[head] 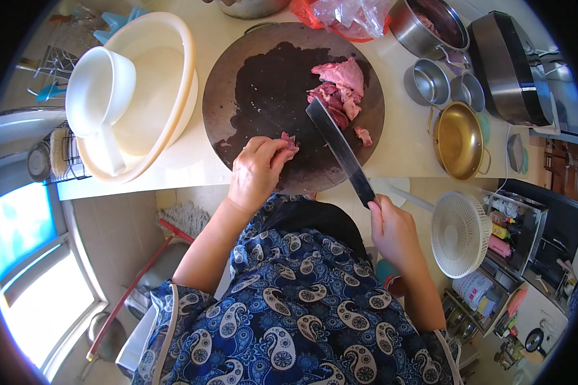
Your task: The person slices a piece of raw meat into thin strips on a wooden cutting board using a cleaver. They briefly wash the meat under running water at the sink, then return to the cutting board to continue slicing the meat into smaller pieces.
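Note:
My left hand [258, 168] pinches a small piece of raw meat [290, 146] at the near part of a round dark chopping board [221, 106]. In my right hand [394, 225] is the handle of a cleaver [339, 149], seen nearly edge-on, its blade reaching up and left over the board. Beyond the blade's far end lies a heap of raw meat pieces [334, 94], with one larger pale pink piece [342, 74] at its back. A lone scrap of meat [363, 136] rests to the right of the blade. A wide wet patch darkens the board's middle.
To the left, a large basin [173, 120] holds a white dipper [98, 91]. A red and clear plastic bag [347, 19] lies behind the board. On the right stand a steel pot [409, 33], small steel bowls [426, 82], a brass-coloured pan [460, 139] and a white fan [457, 236].

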A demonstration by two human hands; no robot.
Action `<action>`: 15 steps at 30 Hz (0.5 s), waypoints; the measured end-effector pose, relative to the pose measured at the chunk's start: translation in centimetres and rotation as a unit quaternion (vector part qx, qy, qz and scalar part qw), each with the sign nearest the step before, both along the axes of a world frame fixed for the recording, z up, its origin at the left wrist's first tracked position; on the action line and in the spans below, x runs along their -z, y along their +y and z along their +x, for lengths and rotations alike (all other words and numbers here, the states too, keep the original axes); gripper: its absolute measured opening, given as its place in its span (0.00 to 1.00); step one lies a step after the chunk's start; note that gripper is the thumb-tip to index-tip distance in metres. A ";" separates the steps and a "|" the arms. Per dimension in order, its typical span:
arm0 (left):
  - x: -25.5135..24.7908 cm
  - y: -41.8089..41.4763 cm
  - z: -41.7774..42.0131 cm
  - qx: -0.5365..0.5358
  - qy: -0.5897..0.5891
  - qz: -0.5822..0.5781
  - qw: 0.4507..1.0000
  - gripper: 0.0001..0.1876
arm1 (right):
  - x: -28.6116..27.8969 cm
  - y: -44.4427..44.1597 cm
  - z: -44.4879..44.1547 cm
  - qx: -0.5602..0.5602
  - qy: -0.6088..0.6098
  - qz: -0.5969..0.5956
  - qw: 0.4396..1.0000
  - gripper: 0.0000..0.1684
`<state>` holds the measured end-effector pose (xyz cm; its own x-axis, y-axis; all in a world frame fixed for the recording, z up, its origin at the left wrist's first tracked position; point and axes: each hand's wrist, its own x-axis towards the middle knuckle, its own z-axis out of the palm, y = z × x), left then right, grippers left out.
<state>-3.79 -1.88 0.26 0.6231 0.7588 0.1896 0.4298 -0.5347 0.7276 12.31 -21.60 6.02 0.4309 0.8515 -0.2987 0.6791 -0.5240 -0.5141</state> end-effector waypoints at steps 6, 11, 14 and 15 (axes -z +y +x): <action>1.4 0.5 0.1 -0.015 0.015 -0.022 1.000 0.04 | -0.4 -1.3 -2.4 -0.027 -0.027 0.041 0.998 0.11; 0.3 0.5 0.6 0.011 0.060 -0.024 0.998 0.06 | -0.1 -1.9 -3.6 -0.070 -0.087 0.012 0.994 0.12; 0.9 0.7 0.6 0.022 0.069 -0.012 0.997 0.08 | 0.1 -1.5 -4.1 -0.092 -0.100 -0.029 0.990 0.14; 1.1 0.7 0.6 0.027 0.071 -0.008 0.997 0.09 | 0.1 -1.4 -4.2 -0.098 -0.097 -0.038 0.990 0.15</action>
